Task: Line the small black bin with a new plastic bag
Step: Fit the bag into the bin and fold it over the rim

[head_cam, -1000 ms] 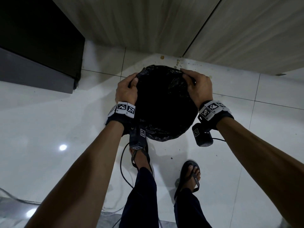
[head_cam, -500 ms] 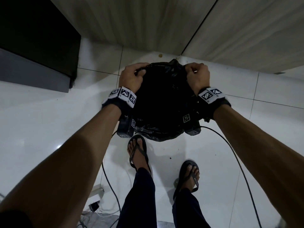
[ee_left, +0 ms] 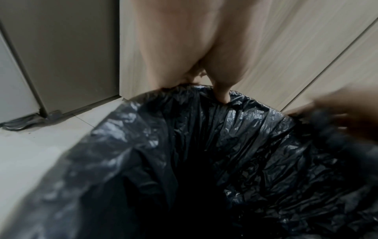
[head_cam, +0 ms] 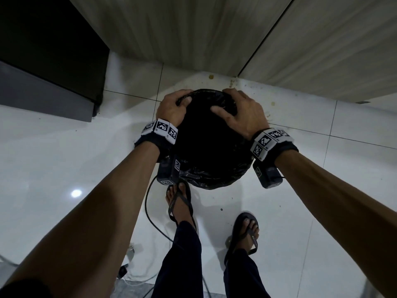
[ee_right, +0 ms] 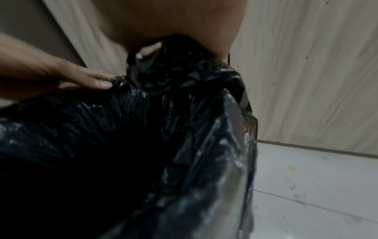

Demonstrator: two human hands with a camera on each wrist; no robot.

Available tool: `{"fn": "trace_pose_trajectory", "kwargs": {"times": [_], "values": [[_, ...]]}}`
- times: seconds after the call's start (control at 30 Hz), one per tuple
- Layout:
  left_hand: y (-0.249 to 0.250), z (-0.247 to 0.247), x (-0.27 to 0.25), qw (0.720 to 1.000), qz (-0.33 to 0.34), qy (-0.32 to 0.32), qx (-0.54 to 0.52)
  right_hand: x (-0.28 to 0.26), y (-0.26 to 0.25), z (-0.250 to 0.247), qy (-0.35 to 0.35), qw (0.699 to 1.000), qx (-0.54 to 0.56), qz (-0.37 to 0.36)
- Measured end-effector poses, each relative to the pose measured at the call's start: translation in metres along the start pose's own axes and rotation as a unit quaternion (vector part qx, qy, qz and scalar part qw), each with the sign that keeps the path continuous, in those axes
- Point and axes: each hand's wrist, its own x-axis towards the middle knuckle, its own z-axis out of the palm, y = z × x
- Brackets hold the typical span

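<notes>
Both sets of fingers are curling around black bag (head_cam: 211, 168) plastic: left hand (head_cam: 171, 108) and right hand (head_cam: 243, 112) are gripping its far edge over the bin on the floor (head_cam: 279, 211). Next, probably, tucking the gathered slack down.

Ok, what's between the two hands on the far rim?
Only a short stretch of black bag folded over the rim separates left hand from right hand, seen in the head view.
</notes>
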Motion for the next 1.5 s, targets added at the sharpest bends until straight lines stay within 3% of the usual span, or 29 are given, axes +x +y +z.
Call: {"fn": "trace_pose_trajectory", "kwargs": {"times": [0.07,0.2,0.47,0.73,0.87,0.97,1.2,1.5], "values": [[-0.003,0.0,0.0,1.0,-0.002,0.001,0.004,-0.001,0.006,0.002,0.003,1.0,-0.001,-0.013],[-0.006,0.0,-0.001,1.0,-0.001,0.003,0.01,0.002,0.018,-0.004,0.095,0.993,0.069,0.023],[-0.008,0.0,-0.002,1.0,0.004,0.007,0.007,0.003,0.009,-0.009,0.05,0.995,0.044,0.069],[-0.006,-0.001,-0.004,1.0,-0.004,0.004,0.002,0.017,0.016,-0.018,0.141,0.973,0.118,0.14],[-0.007,-0.001,-0.004,1.0,-0.001,0.001,0.005,0.016,0.018,-0.009,0.089,0.991,0.015,0.095],[-0.006,-0.002,-0.005,1.0,-0.009,-0.003,-0.001,0.01,0.008,-0.013,0.08,0.996,0.02,0.033],[-0.003,-0.004,-0.009,1.0,-0.013,0.001,-0.005,-0.005,0.005,-0.01,-0.011,1.0,0.007,0.008],[-0.002,-0.005,-0.027,0.997,-0.016,0.049,-0.052,-0.037,0.026,0.017,0.096,0.982,0.113,0.114]]}}
